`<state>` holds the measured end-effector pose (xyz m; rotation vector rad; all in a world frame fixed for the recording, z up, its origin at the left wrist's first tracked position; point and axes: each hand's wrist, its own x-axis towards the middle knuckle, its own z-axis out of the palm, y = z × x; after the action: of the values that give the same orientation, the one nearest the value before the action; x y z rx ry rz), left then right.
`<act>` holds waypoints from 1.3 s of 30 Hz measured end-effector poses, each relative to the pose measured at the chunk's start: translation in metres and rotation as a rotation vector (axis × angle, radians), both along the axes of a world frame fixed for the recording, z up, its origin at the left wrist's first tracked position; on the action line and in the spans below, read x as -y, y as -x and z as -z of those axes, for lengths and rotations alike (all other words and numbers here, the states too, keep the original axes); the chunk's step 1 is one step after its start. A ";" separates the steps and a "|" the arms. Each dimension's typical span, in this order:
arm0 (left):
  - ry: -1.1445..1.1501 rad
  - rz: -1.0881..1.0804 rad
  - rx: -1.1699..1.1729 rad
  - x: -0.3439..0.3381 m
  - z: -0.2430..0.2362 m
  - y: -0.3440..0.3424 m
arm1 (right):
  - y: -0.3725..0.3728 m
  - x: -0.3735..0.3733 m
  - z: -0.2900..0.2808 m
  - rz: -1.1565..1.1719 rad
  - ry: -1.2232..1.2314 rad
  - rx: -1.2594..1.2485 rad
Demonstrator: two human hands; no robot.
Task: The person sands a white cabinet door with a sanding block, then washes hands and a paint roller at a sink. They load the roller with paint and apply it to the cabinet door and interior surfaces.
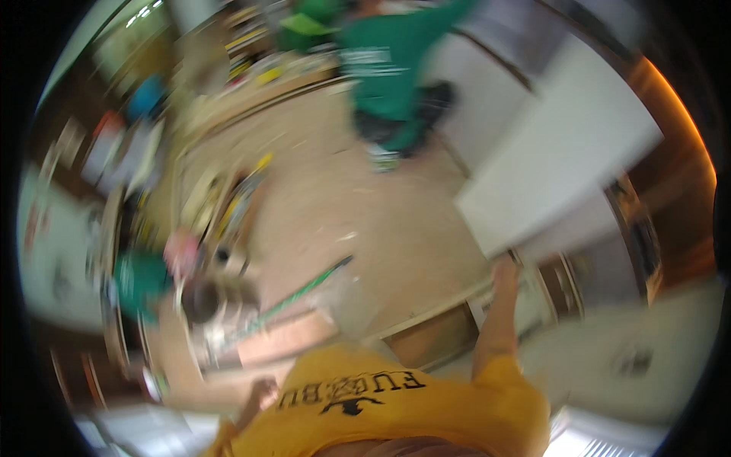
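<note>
By the white panel: the right hand is at its near lower corner, with the bare forearm stretched forward; blur hides the fingers, so I cannot tell whether they grip the edge or merely rest against it.
White panel: large, flat and pale, slanting across the right side of the view, from beside the right hand toward the upper right.
Left hand: low, close to the yellow shirt; too blurred to tell whether its fingers are spread, curled or holding something.
Pinkish flat piece: ahead of the left hand, toward the near side of the tan surface.
Green strip: long and thin, lying slantwise beyond the pinkish flat piece, its far end dark.
Clear sheet: thin and filmy, just right of the green strip.
Far co-worker: green shirt, dark lower clothing, across the surface, one arm reaching out to the right.
Left co-worker: green top, near a dark round object.
</note>
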<state>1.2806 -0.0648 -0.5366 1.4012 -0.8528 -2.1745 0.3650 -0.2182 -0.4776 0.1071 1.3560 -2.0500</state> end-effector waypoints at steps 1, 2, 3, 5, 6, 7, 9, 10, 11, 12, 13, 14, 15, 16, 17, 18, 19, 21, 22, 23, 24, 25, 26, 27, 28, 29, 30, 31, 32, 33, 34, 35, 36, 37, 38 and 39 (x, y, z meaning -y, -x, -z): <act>0.029 0.068 0.286 -0.032 -0.005 -0.037 | -0.075 -0.003 0.054 -0.121 -0.146 0.135; 0.020 0.146 0.529 -0.067 -0.004 -0.040 | -0.149 -0.018 0.088 -0.269 -0.310 0.200; 0.014 0.271 0.720 -0.063 -0.006 -0.017 | -0.198 -0.050 0.104 -0.401 -0.449 0.204; 0.099 0.143 0.946 -0.083 -0.019 -0.006 | -0.275 -0.101 0.096 -0.855 -0.645 0.159; 0.022 -0.072 0.930 -0.098 -0.022 -0.011 | -0.304 -0.114 0.088 -1.134 -0.684 0.116; -0.108 -0.245 0.743 -0.064 -0.046 -0.004 | -0.324 -0.127 0.086 -1.328 -0.675 0.040; -0.119 -0.312 0.715 -0.090 -0.056 -0.021 | -0.336 -0.115 0.093 -1.589 -0.730 -0.042; -0.141 -0.354 0.730 -0.096 -0.054 -0.014 | -0.324 -0.096 0.104 -1.649 -0.768 -0.067; -0.147 -0.388 0.723 -0.111 -0.050 -0.027 | -0.313 -0.082 0.121 -1.642 -0.811 -0.082; -0.151 -0.420 0.716 -0.126 -0.047 -0.043 | -0.301 -0.064 0.133 -1.600 -0.847 -0.054; -0.175 -0.481 0.682 -0.152 -0.038 -0.056 | -0.285 -0.040 0.152 -1.553 -0.875 -0.009; -0.214 -0.588 0.605 -0.197 -0.015 -0.055 | -0.255 0.010 0.172 -1.546 -0.888 0.094; -0.210 -0.591 0.643 -0.199 -0.010 -0.085 | -0.315 0.002 0.150 -1.596 -0.937 -0.145; -0.222 -0.681 0.633 -0.211 0.002 -0.104 | -0.358 0.009 0.122 -1.659 -0.993 -0.382; -0.244 -0.807 0.611 -0.234 0.016 -0.122 | -0.401 0.019 0.100 -1.772 -1.039 -0.645; -0.266 -0.928 0.588 -0.256 0.028 -0.137 | -0.443 0.022 0.083 -1.958 -1.056 -1.019; -0.290 -1.051 0.563 -0.276 0.041 -0.151 | -0.489 0.027 0.069 -2.186 -0.977 -1.629; -0.373 -1.042 0.580 -0.305 0.048 -0.169 | -0.583 0.025 0.047 -2.290 -0.758 -2.174; -0.426 -1.037 0.600 -0.327 0.043 -0.174 | -0.642 0.018 0.037 -2.328 -0.672 -2.107; -0.468 -1.018 0.594 -0.351 0.045 -0.177 | -0.701 0.010 0.020 -2.344 -0.703 -1.602; -0.503 -0.990 0.593 -0.372 0.053 -0.180 | -0.759 0.000 0.002 -2.265 -0.724 -1.127; -0.535 -0.964 0.587 -0.391 0.060 -0.181 | -0.816 -0.010 -0.020 -2.341 -0.600 -1.082; -0.517 -0.949 0.574 -0.403 0.059 -0.184 | -0.863 -0.017 -0.034 -2.406 -0.472 -1.030; -0.536 -1.062 0.532 -0.413 0.055 -0.188 | -0.897 -0.021 -0.031 -2.447 -0.453 -1.034; -0.551 -1.179 0.486 -0.420 0.050 -0.188 | -0.926 -0.020 -0.023 -2.488 -0.429 -1.044; -0.564 -1.300 0.441 -0.425 0.046 -0.188 | -0.951 -0.019 -0.015 -2.533 -0.399 -1.053; -0.583 -1.354 0.428 -0.427 0.042 -0.198 | -0.970 -0.020 -0.005 -2.558 -0.408 -1.046; -0.568 -1.372 0.429 -0.427 0.037 -0.203 | -0.986 -0.021 0.004 -2.582 -0.420 -1.039; -0.553 -1.381 0.444 -0.426 0.030 -0.215 | -1.003 -0.025 0.017 -2.603 -0.429 -1.016; -0.544 -1.390 0.457 -0.429 0.023 -0.223 | -1.016 -0.026 0.034 -2.629 -0.493 -1.071; -0.490 -1.350 0.452 -0.434 0.017 -0.230 | -1.026 -0.027 0.053 -2.654 -0.560 -1.124; -0.435 -1.299 0.451 -0.437 0.011 -0.245 | -1.038 -0.033 0.067 -2.669 -0.628 -1.170; -0.407 -1.286 0.433 -0.432 -0.001 -0.264 | -1.051 -0.040 0.067 -2.687 -0.655 -1.153; -0.418 -1.307 0.440 -0.431 -0.014 -0.289 | -1.063 -0.045 0.067 -2.699 -0.685 -1.130; -0.436 -1.316 0.444 -0.424 -0.038 -0.317 | -1.074 -0.051 0.066 -2.705 -0.734 -1.097; -0.456 -1.314 0.435 -0.417 -0.048 -0.338 | -1.083 -0.053 0.068 -2.764 -0.706 -1.004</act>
<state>1.6184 0.3517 -0.4884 1.8669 0.4804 -1.0398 1.4481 -0.1656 -0.5453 -1.5451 0.8544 0.8651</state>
